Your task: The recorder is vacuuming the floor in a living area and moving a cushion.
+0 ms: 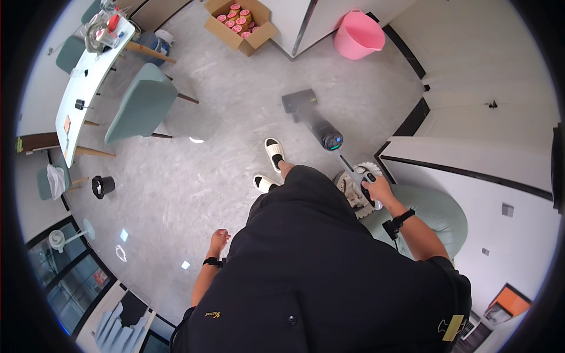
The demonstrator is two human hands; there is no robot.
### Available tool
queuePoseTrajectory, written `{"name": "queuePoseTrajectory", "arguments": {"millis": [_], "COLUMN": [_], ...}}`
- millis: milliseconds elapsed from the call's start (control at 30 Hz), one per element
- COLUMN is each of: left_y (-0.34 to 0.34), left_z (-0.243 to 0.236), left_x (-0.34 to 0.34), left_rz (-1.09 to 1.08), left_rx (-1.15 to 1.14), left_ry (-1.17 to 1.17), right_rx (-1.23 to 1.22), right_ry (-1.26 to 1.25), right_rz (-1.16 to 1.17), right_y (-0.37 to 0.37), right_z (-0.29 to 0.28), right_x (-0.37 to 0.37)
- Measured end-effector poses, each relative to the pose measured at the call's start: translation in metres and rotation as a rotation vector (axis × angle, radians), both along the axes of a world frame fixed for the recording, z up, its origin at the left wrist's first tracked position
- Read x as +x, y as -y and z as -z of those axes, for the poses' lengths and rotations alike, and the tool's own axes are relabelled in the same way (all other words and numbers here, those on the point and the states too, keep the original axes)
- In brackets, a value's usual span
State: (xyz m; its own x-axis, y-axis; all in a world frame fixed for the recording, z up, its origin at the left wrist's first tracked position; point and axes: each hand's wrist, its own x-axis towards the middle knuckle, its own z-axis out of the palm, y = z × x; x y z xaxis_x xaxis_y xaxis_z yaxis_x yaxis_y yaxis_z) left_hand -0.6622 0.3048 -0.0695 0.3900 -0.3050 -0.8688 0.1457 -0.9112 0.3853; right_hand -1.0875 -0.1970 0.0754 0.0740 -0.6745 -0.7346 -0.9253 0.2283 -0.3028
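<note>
My right hand (379,189) is wrapped round the grey handle of an upright floor washer (322,130). Its dark body slants away to the far side, with a small lit display on top. The wide grey head (299,101) rests on the floor beyond my feet, slightly blurred where it joins the body. My left hand (220,239) hangs beside my left thigh, fingers loosely curled, with nothing visible in it. Both wrists wear black bands. Just under the handle lies a round pale object (355,191) with a ridged rim, partly hidden.
A green bean bag (438,215) sits beside my right arm. Ahead stand an open carton (259,32) of pink-lidded tubs and a pink bucket (359,35). To the left are a green chair (144,103), a white table (82,103) and a black bin (103,186). Walls bound the right.
</note>
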Motion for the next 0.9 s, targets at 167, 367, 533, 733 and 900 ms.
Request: {"name": "queuePoseTrajectory", "arguments": {"millis": [167,367,533,733,900], "left_y": [0.008,0.013,0.032,0.037,-0.016], "left_z": [0.006,0.011,-0.020,-0.058,-0.031], "left_x": [-0.005,-0.001,-0.015,-0.034,-0.095], "left_rz": [0.153,0.147,0.078,-0.012,-0.182], "left_rx": [0.027,-0.031,-0.060,-0.003,-0.064], "left_ry": [-0.040,0.058,0.118,0.211,0.240], "right_rx": [0.124,0.177,0.173,0.427,0.352], "right_ry": [0.241,0.521,0.737,1.012,1.017], "right_rz": [0.357,0.605,0.735,0.968,1.142], "right_y": [-0.020,0.032,0.079,0.159,0.200], "right_z": [-0.034,-0.007,0.044,0.054,0.053], "right_x": [0.010,0.030,0.052,0.138,0.190]}}
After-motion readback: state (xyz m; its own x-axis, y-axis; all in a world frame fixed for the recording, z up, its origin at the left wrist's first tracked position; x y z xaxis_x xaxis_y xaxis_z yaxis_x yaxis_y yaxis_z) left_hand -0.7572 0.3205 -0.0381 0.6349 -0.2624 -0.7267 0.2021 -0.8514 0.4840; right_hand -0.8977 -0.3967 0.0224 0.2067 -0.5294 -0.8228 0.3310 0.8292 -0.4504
